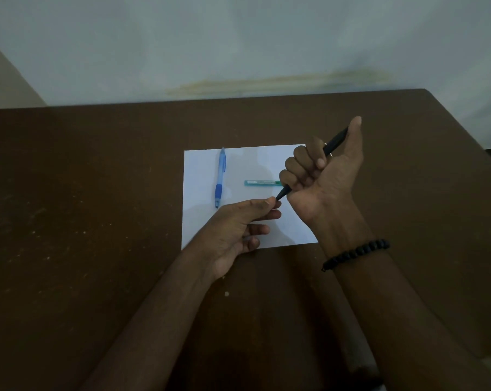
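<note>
Nearest, over the near edge of the white sheet (255, 162), two bare forearms come in above the brown tabletop (83, 179), and the right wrist wears a black bead bracelet (357, 253), just off the sheet's near right corner. The left hand (238, 230) lies above the sheet's near edge, palm turned up; its thumb and forefinger pinch the lower tip of the black pen (336, 142), while its other fingers lie loosely curved and hold nothing. The right hand (320, 176) is raised over the right side of the sheet, clenched in a fist round the barrel of the black pen, thumb pointing up. The pen runs slantwise through that fist, with its low end toward the sheet's middle and its upper end rising past the sheet's far right corner. Flat on the sheet, near its middle and partly behind the right fist, lies a small teal case (262, 182), set crosswise. On the sheet's left part a blue pen (220, 177) lies lengthwise, apart from the case. Beyond the sheet's far edge the tabletop meets a pale wall (238, 38) with a yellowish stain low down.
</note>
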